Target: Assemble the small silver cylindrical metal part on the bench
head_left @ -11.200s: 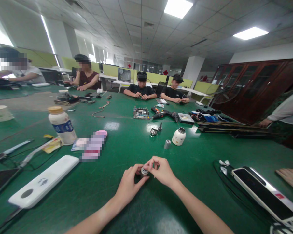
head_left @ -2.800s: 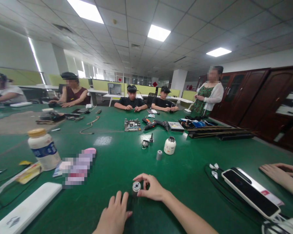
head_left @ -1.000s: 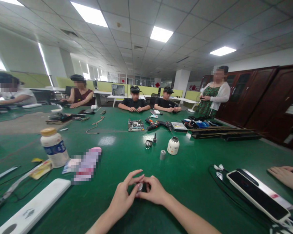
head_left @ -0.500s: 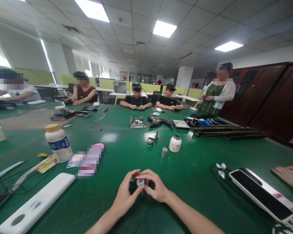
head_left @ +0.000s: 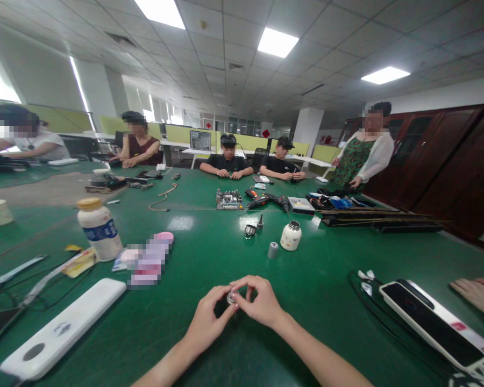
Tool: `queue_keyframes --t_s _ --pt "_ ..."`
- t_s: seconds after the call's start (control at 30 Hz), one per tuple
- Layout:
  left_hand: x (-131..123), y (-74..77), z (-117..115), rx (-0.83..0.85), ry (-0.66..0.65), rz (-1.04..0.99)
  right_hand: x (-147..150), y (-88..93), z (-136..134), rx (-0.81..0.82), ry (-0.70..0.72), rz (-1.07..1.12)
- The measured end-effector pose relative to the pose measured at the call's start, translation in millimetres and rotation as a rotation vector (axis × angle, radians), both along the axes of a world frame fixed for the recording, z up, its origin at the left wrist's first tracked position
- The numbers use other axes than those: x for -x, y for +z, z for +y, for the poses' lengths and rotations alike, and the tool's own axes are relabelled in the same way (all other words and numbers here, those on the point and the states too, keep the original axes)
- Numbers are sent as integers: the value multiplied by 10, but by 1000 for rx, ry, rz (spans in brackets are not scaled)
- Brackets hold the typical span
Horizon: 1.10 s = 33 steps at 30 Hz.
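Just above the green table, both my hands meet around a small round silver metal part (head_left: 231, 297), too small to name exactly. My left hand (head_left: 208, 314) grips its side between thumb and fingers. My right hand (head_left: 260, 302) curls over it from the right, with thumb and fingertips pressed on its top. Farther forward stand a grey metal cylinder (head_left: 273, 249) and a cream bottle body (head_left: 291, 236) with a bare metal neck. Left of them lie a dark lid with a ring (head_left: 250, 231) and a small pointed part (head_left: 260, 221).
On the left are a white power-bank-like bar (head_left: 80, 317), a white bottle with a yellow cap (head_left: 99, 228) and cables. To the right lie a phone (head_left: 431, 322) and another person's hand (head_left: 476, 295). A circuit board (head_left: 229, 199) and power drills (head_left: 262, 200) lie ahead.
My right thumb has moved from the side onto the top of the round part, and my right fingers have drawn in. The view has shifted slightly.
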<state>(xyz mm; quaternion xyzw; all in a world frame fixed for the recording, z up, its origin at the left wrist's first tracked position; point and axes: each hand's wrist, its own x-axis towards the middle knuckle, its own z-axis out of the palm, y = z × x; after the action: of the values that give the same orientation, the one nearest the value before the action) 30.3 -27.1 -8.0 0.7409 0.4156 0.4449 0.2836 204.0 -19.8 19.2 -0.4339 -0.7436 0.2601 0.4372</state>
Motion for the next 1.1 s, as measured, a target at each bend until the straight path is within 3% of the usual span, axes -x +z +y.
queue_keyframes --t_s 0.27,0.5,0.57,0.67,0.73,0.83,1.0,1.1 --pt "5 37 -17 23 -23 13 35 123 -72 39 -37 -225" --pt "0 58 -23 54 0 65 -78 118 85 91 -70 70" --pt "0 70 -26 55 7 80 -165 70 183 115 -105 108" --pt "-1 85 -29 63 8 96 -275 -74 294 166 -159 -10" --pt "-3 88 -29 70 5 95 -311 -185 331 184 -143 -107" --pt "-5 85 -29 76 0 93 -314 -266 349 189 -119 -79" --pt "-6 66 -25 67 1 88 -228 -74 285 222 -71 155" --pt "-6 50 -17 56 1 75 -160 82 184 231 54 173"
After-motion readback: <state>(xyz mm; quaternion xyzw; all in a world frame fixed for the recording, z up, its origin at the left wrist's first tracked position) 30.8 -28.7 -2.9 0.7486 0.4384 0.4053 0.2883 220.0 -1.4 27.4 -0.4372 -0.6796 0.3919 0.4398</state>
